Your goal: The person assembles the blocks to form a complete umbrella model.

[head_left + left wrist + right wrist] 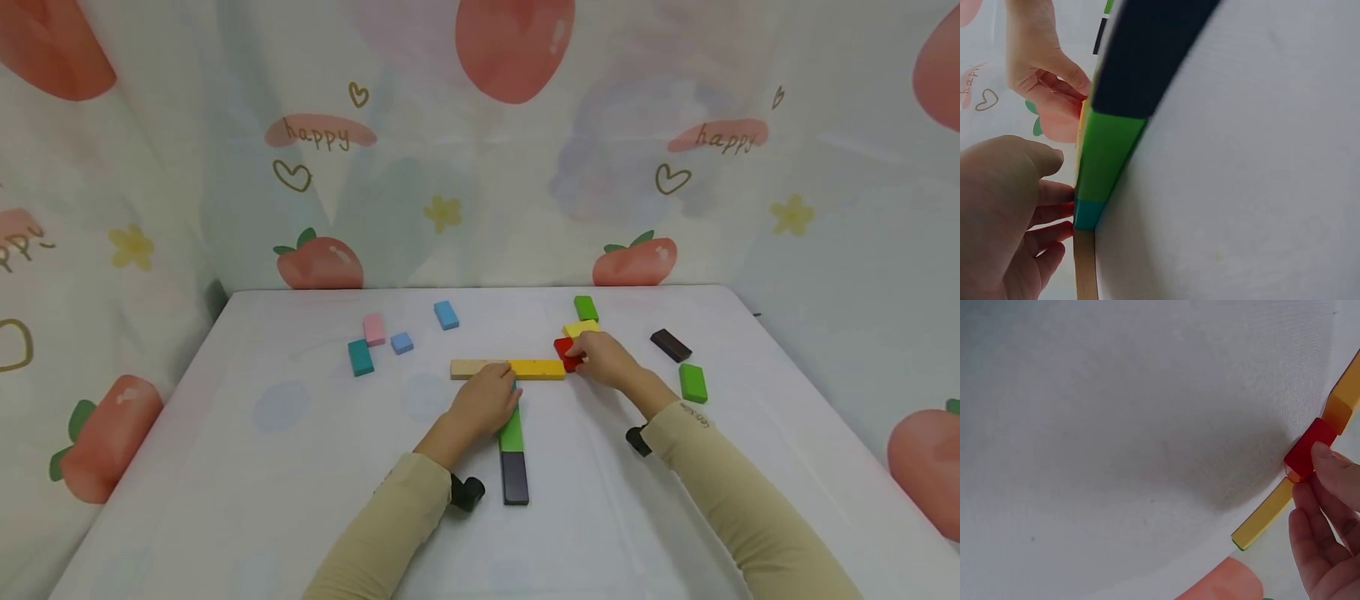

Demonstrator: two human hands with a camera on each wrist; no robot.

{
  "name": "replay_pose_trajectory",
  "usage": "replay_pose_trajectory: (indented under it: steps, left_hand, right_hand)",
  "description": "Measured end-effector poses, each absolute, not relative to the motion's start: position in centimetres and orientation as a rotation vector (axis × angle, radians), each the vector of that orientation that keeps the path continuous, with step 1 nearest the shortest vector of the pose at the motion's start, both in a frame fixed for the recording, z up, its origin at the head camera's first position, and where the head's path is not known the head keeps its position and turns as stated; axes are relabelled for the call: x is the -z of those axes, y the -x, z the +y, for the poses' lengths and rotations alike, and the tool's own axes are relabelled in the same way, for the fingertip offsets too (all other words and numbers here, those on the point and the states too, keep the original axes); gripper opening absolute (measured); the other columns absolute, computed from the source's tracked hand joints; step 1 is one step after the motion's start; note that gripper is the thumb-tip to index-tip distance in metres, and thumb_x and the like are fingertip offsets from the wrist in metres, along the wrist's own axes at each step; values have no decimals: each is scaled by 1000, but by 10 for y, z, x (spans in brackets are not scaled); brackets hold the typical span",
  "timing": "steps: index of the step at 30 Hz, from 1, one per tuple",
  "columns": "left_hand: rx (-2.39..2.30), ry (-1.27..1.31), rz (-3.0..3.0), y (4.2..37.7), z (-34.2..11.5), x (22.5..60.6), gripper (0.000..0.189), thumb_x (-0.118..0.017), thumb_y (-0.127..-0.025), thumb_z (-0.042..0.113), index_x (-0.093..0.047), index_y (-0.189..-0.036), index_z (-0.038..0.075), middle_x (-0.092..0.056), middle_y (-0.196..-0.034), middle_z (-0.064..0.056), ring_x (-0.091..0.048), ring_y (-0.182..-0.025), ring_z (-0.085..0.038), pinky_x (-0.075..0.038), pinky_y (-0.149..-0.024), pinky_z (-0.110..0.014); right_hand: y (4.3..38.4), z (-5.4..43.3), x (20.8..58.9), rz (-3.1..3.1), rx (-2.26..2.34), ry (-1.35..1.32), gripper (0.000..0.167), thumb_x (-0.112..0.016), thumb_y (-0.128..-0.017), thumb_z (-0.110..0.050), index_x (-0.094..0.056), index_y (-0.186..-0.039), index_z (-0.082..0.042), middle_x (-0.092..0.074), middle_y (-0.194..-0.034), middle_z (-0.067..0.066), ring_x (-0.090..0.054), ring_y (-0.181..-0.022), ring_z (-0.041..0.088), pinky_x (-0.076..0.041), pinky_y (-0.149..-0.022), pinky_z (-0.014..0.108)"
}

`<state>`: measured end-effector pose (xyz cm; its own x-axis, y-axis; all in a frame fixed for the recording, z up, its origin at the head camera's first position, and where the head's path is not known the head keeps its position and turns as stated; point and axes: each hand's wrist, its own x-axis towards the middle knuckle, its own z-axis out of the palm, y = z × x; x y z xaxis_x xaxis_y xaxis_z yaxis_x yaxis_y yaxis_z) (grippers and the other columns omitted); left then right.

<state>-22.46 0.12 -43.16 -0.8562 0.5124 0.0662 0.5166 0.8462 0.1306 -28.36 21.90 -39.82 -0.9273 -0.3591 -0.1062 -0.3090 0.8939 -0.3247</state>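
Pinching 1 red block [1305, 452] with the right hand [606, 360], just beside 1 orange-yellow block [538, 369], touching 1 teal block [1087, 214] with the loose-fingered left hand [486, 398]

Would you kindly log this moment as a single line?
right hand: pinches red block | left hand: at teal block | green block: between teal block and dark block

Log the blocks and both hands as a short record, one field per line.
Laid across: tan block, deep yellow block
Laid toward person: teal block, green block, black block
Left hand: rests at teal block
Right hand: pinches red block
Loose, person's left: pink block, second teal block, small blue block, larger blue block
Loose, person's right: pale yellow block, far green block, near green block, brown block
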Motion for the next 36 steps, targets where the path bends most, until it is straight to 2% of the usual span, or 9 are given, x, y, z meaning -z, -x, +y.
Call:
replay_pose_trajectory:
  steps: [36]
  left_hand:
    - [243, 852, -2965, 222, 0, 433, 44, -41, -98, 29, -49, -130, 0, -46, -134, -11, -39, -125, -20, -27, -105, -28]
  right_hand:
    - [282, 216, 403, 2910, 478, 507, 27, -67, -80, 4, -66, -107, 5, -63, -101, 16, -53, -91, 29, -46, -87, 44]
